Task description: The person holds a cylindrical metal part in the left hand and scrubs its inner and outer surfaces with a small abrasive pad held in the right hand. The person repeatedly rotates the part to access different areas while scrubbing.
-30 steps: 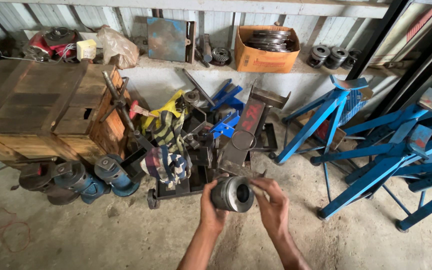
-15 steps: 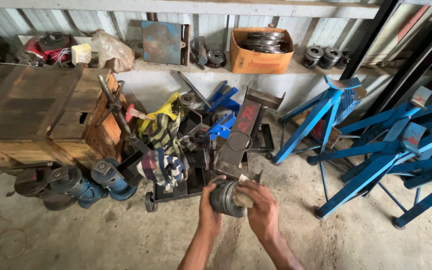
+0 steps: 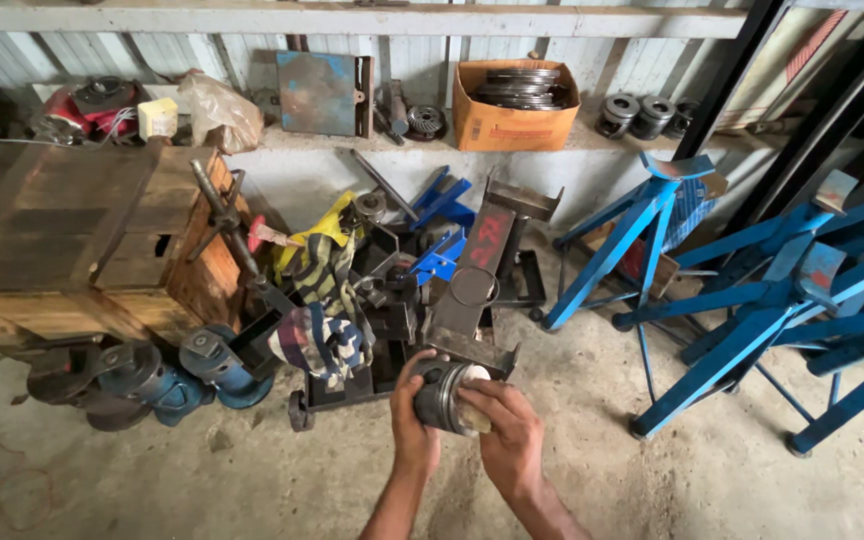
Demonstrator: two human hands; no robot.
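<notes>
Both hands were wrapped around the short grey metal cylinder with ringed grooves, the left hand cupping its side, the right hand closed over its pale end face. It was held in the air above the dusty concrete floor, just in front of the dark steel stand and beside the checked cloth.

Soft, even daylight is spread across the scene; shadows are kept faint. Straight lines are bowed at the frame edges. Slight blur is seen lower centre.
</notes>
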